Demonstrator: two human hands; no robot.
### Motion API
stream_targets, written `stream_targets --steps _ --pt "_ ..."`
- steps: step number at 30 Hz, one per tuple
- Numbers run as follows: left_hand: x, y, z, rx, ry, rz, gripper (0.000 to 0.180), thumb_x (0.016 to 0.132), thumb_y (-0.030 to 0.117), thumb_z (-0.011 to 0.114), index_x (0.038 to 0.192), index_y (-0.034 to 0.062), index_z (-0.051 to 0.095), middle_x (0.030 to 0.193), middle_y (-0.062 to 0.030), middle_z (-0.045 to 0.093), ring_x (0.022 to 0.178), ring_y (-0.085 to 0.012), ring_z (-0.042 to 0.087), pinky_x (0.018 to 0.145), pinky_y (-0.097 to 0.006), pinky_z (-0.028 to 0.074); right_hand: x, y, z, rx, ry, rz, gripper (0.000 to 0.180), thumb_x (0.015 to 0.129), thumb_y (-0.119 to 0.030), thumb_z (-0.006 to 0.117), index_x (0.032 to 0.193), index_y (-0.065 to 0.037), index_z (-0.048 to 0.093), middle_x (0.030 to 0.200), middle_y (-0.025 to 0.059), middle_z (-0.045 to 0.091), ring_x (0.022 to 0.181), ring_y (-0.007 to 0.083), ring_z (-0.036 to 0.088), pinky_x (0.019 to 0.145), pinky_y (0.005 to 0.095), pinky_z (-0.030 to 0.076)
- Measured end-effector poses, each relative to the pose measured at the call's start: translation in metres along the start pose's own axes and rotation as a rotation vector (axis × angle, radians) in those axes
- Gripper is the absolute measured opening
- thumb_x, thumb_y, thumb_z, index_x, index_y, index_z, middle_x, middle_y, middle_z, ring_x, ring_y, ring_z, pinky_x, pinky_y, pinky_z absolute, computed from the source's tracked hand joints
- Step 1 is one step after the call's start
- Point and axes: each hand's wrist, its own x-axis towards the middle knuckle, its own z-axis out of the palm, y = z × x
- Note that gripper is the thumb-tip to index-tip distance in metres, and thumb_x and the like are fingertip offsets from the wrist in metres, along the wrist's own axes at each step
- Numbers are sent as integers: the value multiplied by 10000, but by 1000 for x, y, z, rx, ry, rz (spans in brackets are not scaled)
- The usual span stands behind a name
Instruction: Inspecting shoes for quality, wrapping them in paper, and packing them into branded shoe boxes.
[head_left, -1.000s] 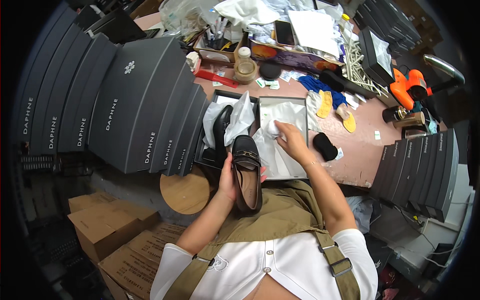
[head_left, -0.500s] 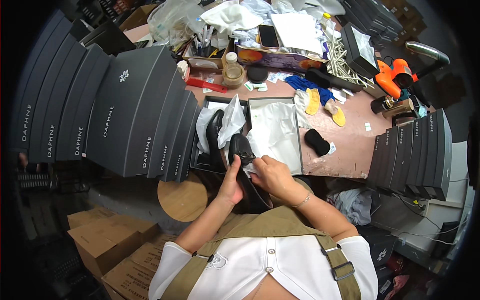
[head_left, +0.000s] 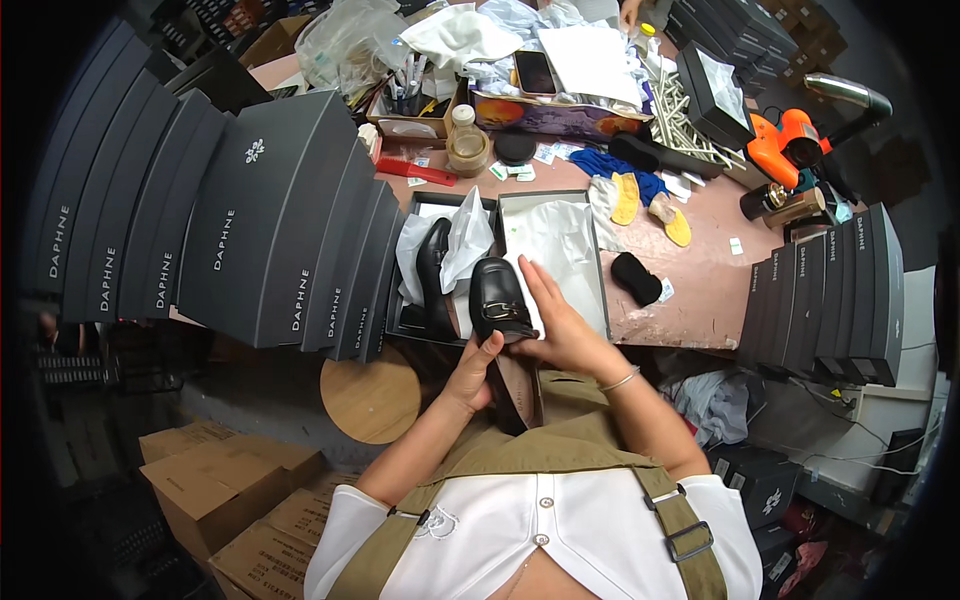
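One loafer (head_left: 497,285) is held over the bench's (head_left: 695,318) near edge, toe at the box's (head_left: 396,308) near-right corner. Left hand (head_left: 473,378) grips its middle, fingers wrapped; right hand (head_left: 568,332), fingers extended, presses a white piece (head_left: 532,305) against its right side. Second loafer (head_left: 433,270) lies in the box.

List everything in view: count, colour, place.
Held loafer: one, black, centre
Boxed loafer: one, black, open shoebox
Closed shoeboxes: many, charcoal, both sides
Tissue paper: several, white, centre
Table: one, pink, centre
Phone: one, black, rear
Cloth: one, blue, rear right
Tool: one, orange, right
Round seat: one, tan, lower left
Cartons: several, brown, left
Co-worker's hand: one, bare, top edge
Left hand: one, bare, gripping held loafer
Right hand: one, bare, beside held loafer
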Motion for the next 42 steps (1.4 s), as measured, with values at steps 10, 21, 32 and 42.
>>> stream_targets --steps 10,21,32,42 --pt "3 3 7 243 92 24 592 856 225 677 1350 68 391 1255 -43 493 1180 -153 454 1012 -305 358 12 23 27 45 208 -10 823 673 31 585 1443 -68 311 1163 229 564 1029 406 565 862 416 472" --pt "10 23 -18 -166 -44 -131 373 966 273 478 1220 0 505 929 -105 623 743 -173 634 676 -314 543 -35 7 -30 533 -238 173 761 740 -280 812 1366 -39 452 1310 95 509 1173 209 507 944 358 448" --pt "19 31 -12 5 -1 -155 470 989 417 399 1114 -5 563 1046 -141 642 822 -183 649 743 -297 543 -61 6 -9 772 -156 257 534 806 -221 756 1265 -51 544 1192 77 563 1082 161 537 926 316 459" --pt "18 7 25 262 153 11 478 788 163 719 1173 38 465 1034 -130 582 946 -246 626 827 -394 543 -50 53 -55 336 -242 -8 549 832 -259 719 1293 -32 524 1279 155 550 1171 256 532 987 359 423"
